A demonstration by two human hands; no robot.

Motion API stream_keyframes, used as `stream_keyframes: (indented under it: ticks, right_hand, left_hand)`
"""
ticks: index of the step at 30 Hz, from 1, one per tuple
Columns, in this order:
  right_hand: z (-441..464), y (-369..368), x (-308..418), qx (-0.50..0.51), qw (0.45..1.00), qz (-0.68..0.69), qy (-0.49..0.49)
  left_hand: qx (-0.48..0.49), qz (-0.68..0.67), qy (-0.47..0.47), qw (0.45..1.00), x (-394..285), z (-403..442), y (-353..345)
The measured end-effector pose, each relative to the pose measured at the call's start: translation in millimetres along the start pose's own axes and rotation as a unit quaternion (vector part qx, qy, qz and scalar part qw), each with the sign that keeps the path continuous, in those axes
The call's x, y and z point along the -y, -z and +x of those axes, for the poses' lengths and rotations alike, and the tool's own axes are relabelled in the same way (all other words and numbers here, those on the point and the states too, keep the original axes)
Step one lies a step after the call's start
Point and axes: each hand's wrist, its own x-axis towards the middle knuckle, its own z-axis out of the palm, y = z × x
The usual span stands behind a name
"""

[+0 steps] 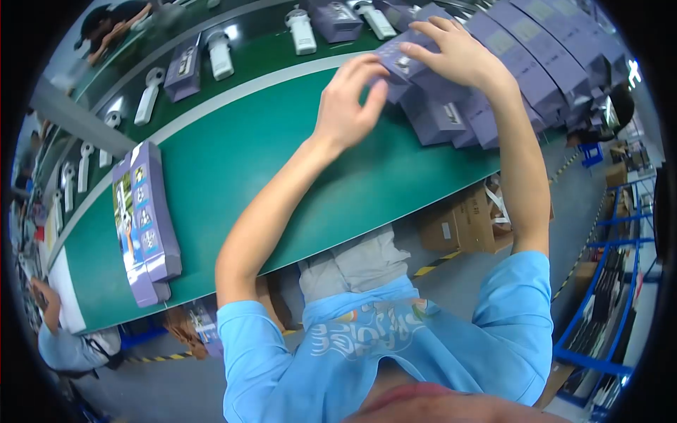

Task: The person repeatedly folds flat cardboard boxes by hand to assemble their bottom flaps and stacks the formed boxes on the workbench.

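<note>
Both hands are over the purple boxes at the upper right of the green table. My left hand (350, 102) is at the left end of a purple box (397, 63), fingers curved and thumb apart; its fingertips seem to touch the box edge. My right hand (451, 53) lies over the top of the same box with its fingers spread. Below and to the right of it many purple boxes (518, 63) are stacked in tilted rows. One flat purple box (146, 218) with pictures on its face lies alone at the left of the table.
Behind the green table (247, 169) runs a conveyor (257, 56) carrying white devices (302, 33) and purple boxes. Co-workers are at the upper left and lower left. Cardboard boxes (469, 222) stand under the table, and a blue rack (599, 282) is at the right.
</note>
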Motion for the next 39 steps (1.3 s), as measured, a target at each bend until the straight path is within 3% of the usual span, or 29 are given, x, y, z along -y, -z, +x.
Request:
stream_keyframes:
  ticks: [1, 2, 5, 10, 14, 17, 22, 25, 27, 28, 31, 32, 35, 39]
  right_hand:
    - [-16, 4, 11, -0.02, 0.999, -0.02, -0.037]
    - [-24, 6, 16, -0.04, 0.996, -0.039, -0.069]
    - [-31, -12, 6, -0.032, 0.995, 0.03, -0.086]
    - [-53, -40, 10, -0.089, 0.99, 0.028, -0.102]
    - [-65, -49, 20, -0.141, 0.986, -0.006, -0.086]
    - [-68, -60, 15, -0.176, 0.981, 0.04, -0.077]
    - [-84, -47, 9, -0.235, 0.959, 0.136, -0.079]
    - [-98, -32, -2, -0.265, 0.945, 0.18, -0.065]
    - [-103, -25, -5, -0.273, 0.939, 0.204, -0.053]
    - [-105, -24, -5, -0.274, 0.936, 0.212, -0.054]
    - [-108, -25, -8, -0.279, 0.931, 0.229, -0.059]
    - [-109, -25, -9, -0.288, 0.927, 0.233, -0.058]
    - [-110, -23, -7, -0.304, 0.921, 0.239, -0.052]
    - [-115, -18, -1, -0.3, 0.856, 0.395, -0.145]
  left_hand:
    - [0.001, -0.036, 0.085, 0.996, 14, 0, -15]
    - [0.003, -0.041, 0.085, 0.996, 24, 6, -28]
    - [-0.124, 0.093, 0.227, 0.961, 45, 26, -61]
    - [-0.065, 0.078, 0.162, 0.982, 57, 26, -53]
    - [-0.036, 0.219, 0.152, 0.963, 77, 26, -38]
    - [0.025, 0.017, 0.255, 0.966, 73, 37, -32]
    - [-0.054, 0.127, 0.13, 0.982, 24, 14, -50]
    - [-0.043, 0.107, 0.129, 0.985, -8, -7, -72]
    - [0.036, 0.06, 0.116, 0.991, -15, -19, -85]
    - [0.031, 0.063, 0.123, 0.99, -11, -21, -88]
    - [-0.097, 0.017, 0.095, 0.991, 6, -18, -96]
    - [-0.1, 0.016, 0.096, 0.99, 8, -20, -97]
    - [0.015, -0.176, 0.222, 0.959, 15, -22, -99]
    - [0.031, -0.1, 0.159, 0.982, -9, -38, -100]
